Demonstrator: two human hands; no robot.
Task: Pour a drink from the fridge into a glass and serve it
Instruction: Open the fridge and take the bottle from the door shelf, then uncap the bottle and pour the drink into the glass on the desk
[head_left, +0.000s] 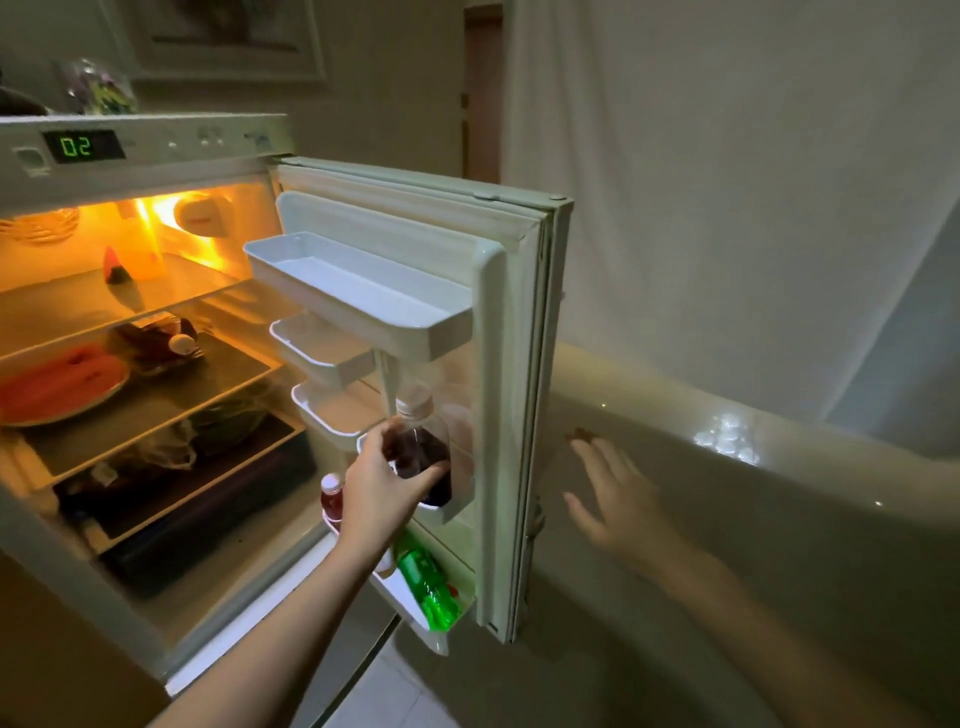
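The fridge door (511, 364) stands wide open, its inner racks facing me. A clear bottle of dark drink (422, 441) with a pale cap stands upright in a small door rack. My left hand (384, 493) is wrapped around the bottle's lower body. My right hand (613, 493) hovers with fingers spread to the right of the door's outer edge, holding nothing. No glass is in view.
A red-capped bottle (332, 501) and a green bottle (428, 587) sit in the lowest door rack. The upper door tray (436, 332) holds nothing. Lit fridge shelves (171, 395) carry a plate of watermelon (57, 384) and bags. A pale counter (779, 493) runs to the right.
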